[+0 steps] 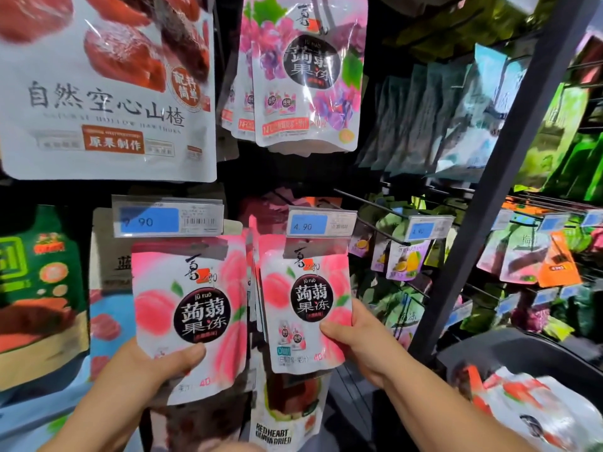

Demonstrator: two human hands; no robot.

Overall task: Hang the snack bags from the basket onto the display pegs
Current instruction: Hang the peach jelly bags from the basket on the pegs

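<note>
"While the left hand (156, 363) grips one peach jelly bag (189, 308), what is the right hand (355, 340) doing?"

"Pinching a second peach jelly bag (306, 308) by its lower right edge, thumb on the front, fingers behind. The left hand clasps its bag the same way near the lower left corner, thumb across the front."

"Where do the two bags sit?"

"Upright, side by side between the hands, almost touching. The second bag's top is tucked behind the 4.90 price tag (321, 225), above the right hand; whether it is on a peg I cannot tell. The first bag's top lies just under the 9.90 price tag (168, 218), above the left hand."

"And the basket?"

"The dark basket (509, 350) is to the right of the right hand and lower down. Blurred snack bags (535, 406) lie in it."

"Anything else near?"

"Grape jelly bags (303, 76) hang well above the right hand and a large hawthorn bag (107, 86) well above the left. A guava bag (287, 415) hangs below, between the two wrists."
</note>
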